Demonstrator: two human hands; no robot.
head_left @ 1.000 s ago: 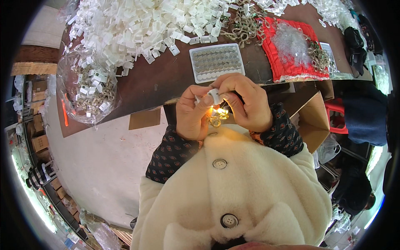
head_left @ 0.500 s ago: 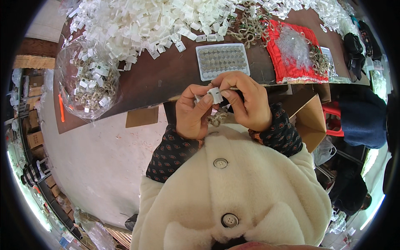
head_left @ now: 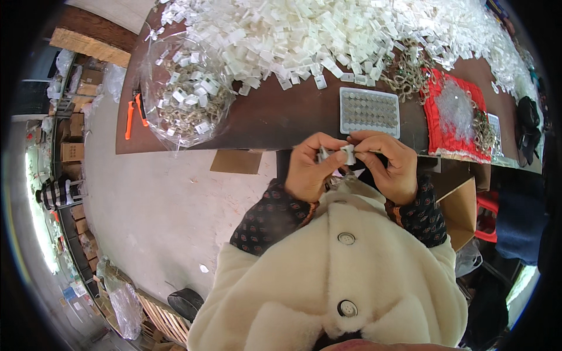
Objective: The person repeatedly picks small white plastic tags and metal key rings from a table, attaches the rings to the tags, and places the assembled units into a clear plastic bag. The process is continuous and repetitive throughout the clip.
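In front of my chest, just off the table's near edge, both hands are brought together around a small white plastic piece (head_left: 348,154). My left hand (head_left: 310,169) is closed, pinching the piece between thumb and fingers from the left. On the other side my right hand (head_left: 391,162) is closed too, thumb and fingertips at the piece's right edge. A bit of beige cord (head_left: 336,181) hangs below the left fingers. Part of what the left fingers hold is hidden. Just beyond the hands lies a white tray (head_left: 370,134) with rows of small round silvery discs.
A large heap of white plastic pieces (head_left: 263,44) covers the table's far side. At left sit a clear bag (head_left: 190,96) of corded pieces and orange-handled pliers (head_left: 140,110). Beige cords (head_left: 407,73) and a red cloth (head_left: 434,120) lie right. A cardboard box (head_left: 459,207) stands below.
The view has shifted, so the table and hands appear farther right, and the pliers show more fully. Both hands stay together on the white piece, which has turned slightly.
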